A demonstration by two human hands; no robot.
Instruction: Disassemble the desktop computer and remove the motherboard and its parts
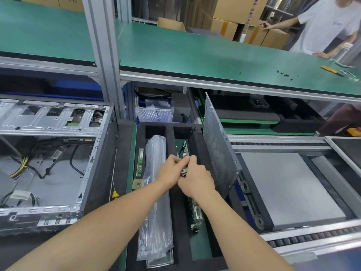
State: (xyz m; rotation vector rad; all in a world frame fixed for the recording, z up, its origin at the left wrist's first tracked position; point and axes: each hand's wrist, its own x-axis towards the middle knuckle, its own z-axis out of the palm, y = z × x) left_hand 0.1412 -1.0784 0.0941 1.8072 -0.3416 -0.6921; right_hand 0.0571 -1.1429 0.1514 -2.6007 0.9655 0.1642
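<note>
Ahead, a green workbench (195,53) ran across a room stacked with cardboard boxes (224,26). Below it, the left hand (172,171) and right hand (197,178) met, fingers curled, pinching the top edge of the motherboard (196,214). It stood on edge in a narrow slot of the black foam tray (172,132). Foam walls hemmed it closely. A grey side panel (216,145) leaned just beside, and the opened computer case (58,173) stood to the left.

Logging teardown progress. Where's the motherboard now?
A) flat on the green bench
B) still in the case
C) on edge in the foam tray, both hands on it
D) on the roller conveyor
C: the motherboard stands on edge in a slot of the black foam tray, with the left hand and right hand gripping its upper edge.
</note>
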